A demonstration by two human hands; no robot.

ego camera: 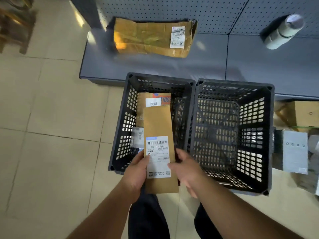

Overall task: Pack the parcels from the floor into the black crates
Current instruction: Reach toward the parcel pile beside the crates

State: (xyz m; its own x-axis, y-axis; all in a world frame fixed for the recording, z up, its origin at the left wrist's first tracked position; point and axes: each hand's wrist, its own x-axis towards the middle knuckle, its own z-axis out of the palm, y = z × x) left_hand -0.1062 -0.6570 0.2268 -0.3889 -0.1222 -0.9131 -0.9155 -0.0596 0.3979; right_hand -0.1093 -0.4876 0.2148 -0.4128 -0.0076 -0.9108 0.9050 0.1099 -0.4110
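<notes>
Two black slotted crates stand side by side on the tiled floor. The left crate (120, 128) holds a brown parcel (151, 98) with a white label and a small grey one (137, 137). The right crate (269, 135) has nothing visible inside. A long brown cardboard parcel (158, 125) with a white shipping label slants over the left crate's near rim. My left hand (136, 173) grips its left edge and my right hand (187, 169) grips its right edge.
A low grey metal shelf (189, 66) behind the crates carries a flattened cardboard parcel (151, 37) and a white bottle (284, 31) lying down. More parcels sit right of the crates: a brown box (300, 114) and a grey package (295, 152). A wooden stool (15, 26) stands far left.
</notes>
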